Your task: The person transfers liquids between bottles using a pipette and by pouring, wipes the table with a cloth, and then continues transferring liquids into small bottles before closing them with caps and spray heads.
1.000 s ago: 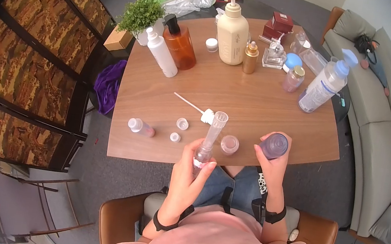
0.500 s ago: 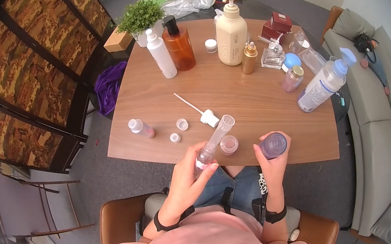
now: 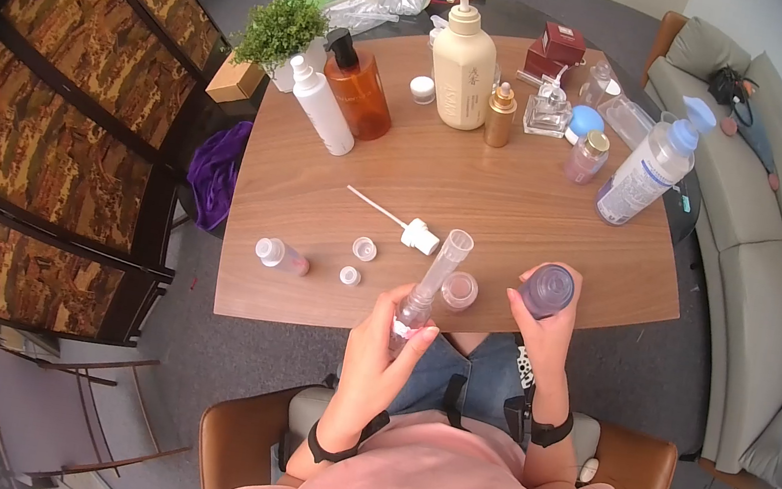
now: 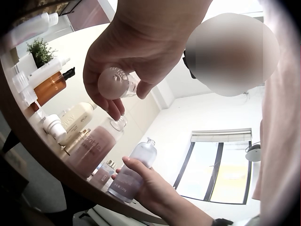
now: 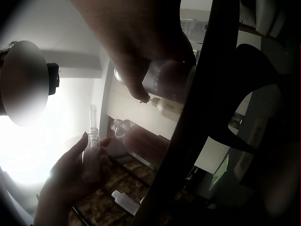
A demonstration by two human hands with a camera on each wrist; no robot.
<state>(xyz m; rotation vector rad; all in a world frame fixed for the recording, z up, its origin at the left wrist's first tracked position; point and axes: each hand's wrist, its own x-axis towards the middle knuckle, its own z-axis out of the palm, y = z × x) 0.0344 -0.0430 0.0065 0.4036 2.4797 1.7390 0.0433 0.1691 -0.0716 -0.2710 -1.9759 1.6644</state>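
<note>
My left hand [image 3: 379, 352] grips a small clear bottle [image 4: 113, 84] at the table's front edge. A clear tube [image 3: 443, 264] rises from its top, leaning a little right. My right hand [image 3: 547, 337] is wrapped around a purple-tinted bottle [image 3: 547, 290] near the front edge; in the left wrist view its narrow neck has no cap. Between the hands stands an uncapped bottle of pinkish liquid [image 3: 459, 291], seen from the side in the left wrist view. Behind the tube lies a white pump top [image 3: 419, 237] with a long thin straw.
Two small white caps [image 3: 364, 249] and a small white-capped bottle [image 3: 282, 256] are on the left. Across the back stand a white bottle [image 3: 323, 111], an amber pump bottle [image 3: 362, 99], a cream pump bottle [image 3: 463, 73] and a blue-topped pump bottle [image 3: 642, 176].
My left hand has shifted slightly right, and the clear tube leans further right, uncovering the white pump top. The right hand has stayed in place with its bottle.
</note>
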